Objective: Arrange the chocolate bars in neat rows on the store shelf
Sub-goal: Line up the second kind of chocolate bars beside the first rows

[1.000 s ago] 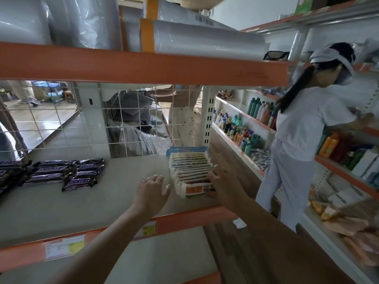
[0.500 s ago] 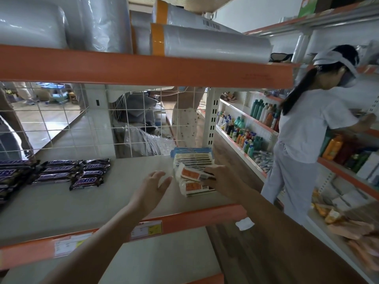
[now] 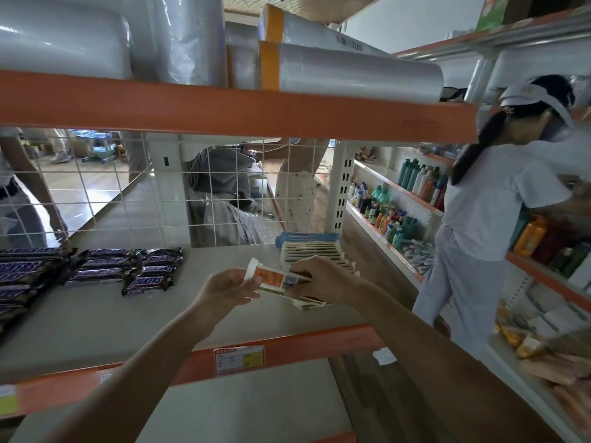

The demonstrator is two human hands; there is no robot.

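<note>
A white bar with an orange label [image 3: 271,278] is lifted just above the grey shelf [image 3: 96,321]. My right hand [image 3: 323,279] pinches its right end and my left hand [image 3: 227,287] holds its left end. Behind them stands a box of the same white bars [image 3: 311,251], packed on edge at the shelf's right end. Dark Snickers bars [image 3: 128,266] lie in rows at the left of the shelf, with one bar [image 3: 147,284] at the front of the rows.
An orange beam [image 3: 224,110] with wrapped rolls on top runs overhead. A wire grid [image 3: 96,193] backs the shelf. A person in white [image 3: 499,212] stands at the right by shelves of bottles. An orange front rail [image 3: 287,350] carries price tags.
My right hand pulled one white bar out of the box and lifted it leftward. My left hand rose from the shelf and took hold of the bar's left end.
</note>
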